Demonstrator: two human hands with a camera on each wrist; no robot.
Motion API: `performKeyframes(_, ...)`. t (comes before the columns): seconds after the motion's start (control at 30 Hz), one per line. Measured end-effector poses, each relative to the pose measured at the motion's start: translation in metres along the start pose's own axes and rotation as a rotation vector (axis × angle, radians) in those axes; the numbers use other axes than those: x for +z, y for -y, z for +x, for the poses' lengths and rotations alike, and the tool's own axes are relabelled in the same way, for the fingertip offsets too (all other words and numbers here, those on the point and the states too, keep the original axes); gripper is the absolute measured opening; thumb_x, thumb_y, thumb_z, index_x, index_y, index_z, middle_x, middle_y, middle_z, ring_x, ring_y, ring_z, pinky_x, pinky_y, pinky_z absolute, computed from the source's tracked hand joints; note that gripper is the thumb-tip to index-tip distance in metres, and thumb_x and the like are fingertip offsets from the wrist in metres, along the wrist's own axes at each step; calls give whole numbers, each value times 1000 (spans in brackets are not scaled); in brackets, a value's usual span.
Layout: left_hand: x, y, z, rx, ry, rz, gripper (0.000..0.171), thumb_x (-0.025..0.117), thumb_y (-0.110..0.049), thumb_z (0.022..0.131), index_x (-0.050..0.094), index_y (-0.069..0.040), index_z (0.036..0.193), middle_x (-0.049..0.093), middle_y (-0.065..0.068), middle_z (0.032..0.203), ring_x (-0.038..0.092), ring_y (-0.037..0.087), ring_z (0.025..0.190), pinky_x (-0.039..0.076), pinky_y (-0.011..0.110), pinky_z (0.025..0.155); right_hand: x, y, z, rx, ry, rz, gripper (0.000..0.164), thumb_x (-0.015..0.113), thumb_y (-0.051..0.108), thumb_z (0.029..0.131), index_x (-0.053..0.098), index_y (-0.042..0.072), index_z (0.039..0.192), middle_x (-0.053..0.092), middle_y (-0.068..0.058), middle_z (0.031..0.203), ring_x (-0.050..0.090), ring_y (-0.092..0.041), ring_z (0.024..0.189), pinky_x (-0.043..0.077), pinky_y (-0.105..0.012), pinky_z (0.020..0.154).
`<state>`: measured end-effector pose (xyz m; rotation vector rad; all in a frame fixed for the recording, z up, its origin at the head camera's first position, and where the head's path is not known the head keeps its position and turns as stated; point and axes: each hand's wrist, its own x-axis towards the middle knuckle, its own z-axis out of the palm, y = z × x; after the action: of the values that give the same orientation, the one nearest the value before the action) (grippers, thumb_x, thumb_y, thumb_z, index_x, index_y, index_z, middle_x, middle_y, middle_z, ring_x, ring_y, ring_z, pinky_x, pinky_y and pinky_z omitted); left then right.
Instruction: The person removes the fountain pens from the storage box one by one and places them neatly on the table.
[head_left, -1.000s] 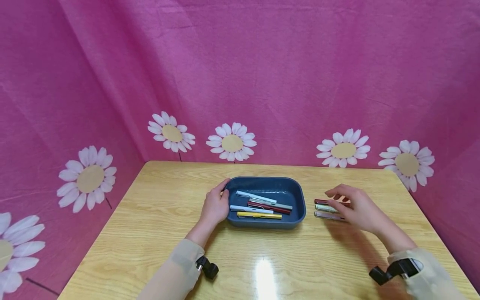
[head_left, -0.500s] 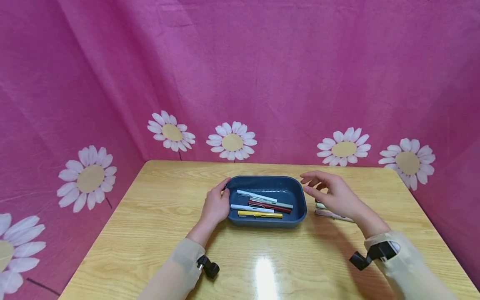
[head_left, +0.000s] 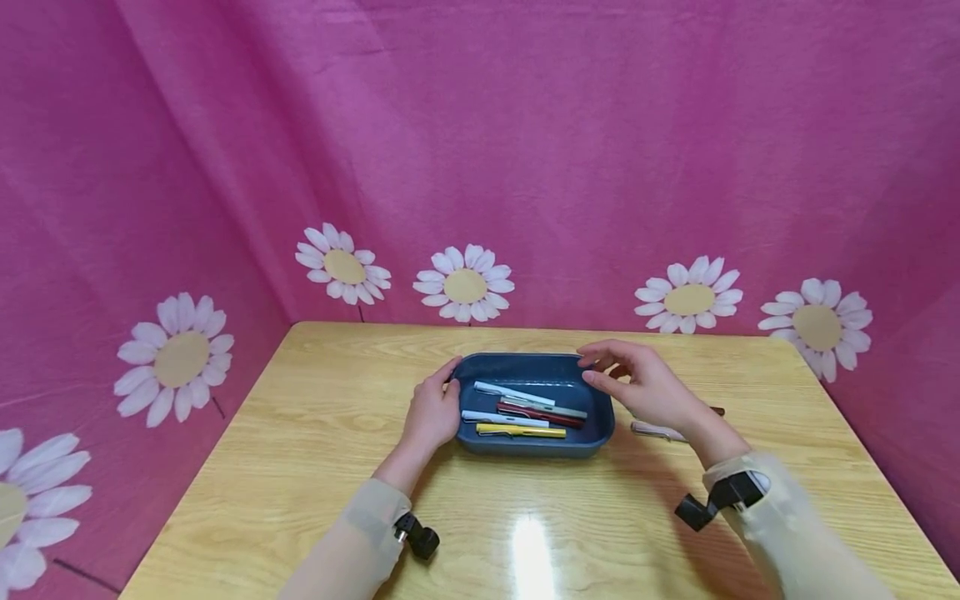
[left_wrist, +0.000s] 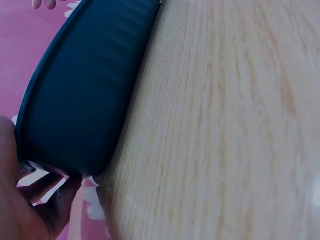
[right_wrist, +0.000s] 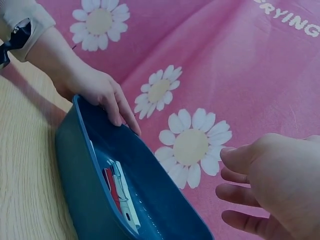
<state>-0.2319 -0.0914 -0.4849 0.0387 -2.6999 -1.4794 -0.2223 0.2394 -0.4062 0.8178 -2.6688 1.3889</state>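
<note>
The cloth (head_left: 555,167) up top is bright pink with white daisies (head_left: 464,285) with yellow middles, the table (head_left: 345,392) below is light brown with wood lines, the tray (head_left: 525,448) in the middle is dark blue, its pens (head_left: 525,432) are yellow, dark red, grey and pale blue, and the bottom sleeves (head_left: 341,533) are cream.

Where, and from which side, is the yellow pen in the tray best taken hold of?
Probably across the middle of the yellow pen, right of its clip, coming from above: it lies sideways along the near wall of the dark blue tray, which likely blocks a low approach from the front.
</note>
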Motion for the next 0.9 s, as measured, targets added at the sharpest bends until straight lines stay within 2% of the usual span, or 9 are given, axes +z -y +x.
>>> performKeyframes(0.33,-1,-2,2,-2,9,-7,46,46,-20,113,52,-22,159,52,12,158,47,33,146,40,55,117,5,0,10,6,1,15,34,72,12,102,69,9,136,76,-1,118,67,-20,104,57,-40,87)
performKeyframes(0.6,-3,-2,2,9,5,6,46,46,-19,113,52,-22,159,53,13,157,48,33,146,40,55,117,9,-1,16,-18,55,50,36,71,11,103,66,6,139,75,-2,120,68,-21,103,57,-38,83)
performKeyframes(0.9,-2,0,0,6,9,1,46,46,-17,113,53,-19,158,53,14,157,48,34,145,39,56,117,17,-6,19,1,84,73,37,71,13,103,66,9,139,75,-3,120,68,-23,103,58,-37,81)
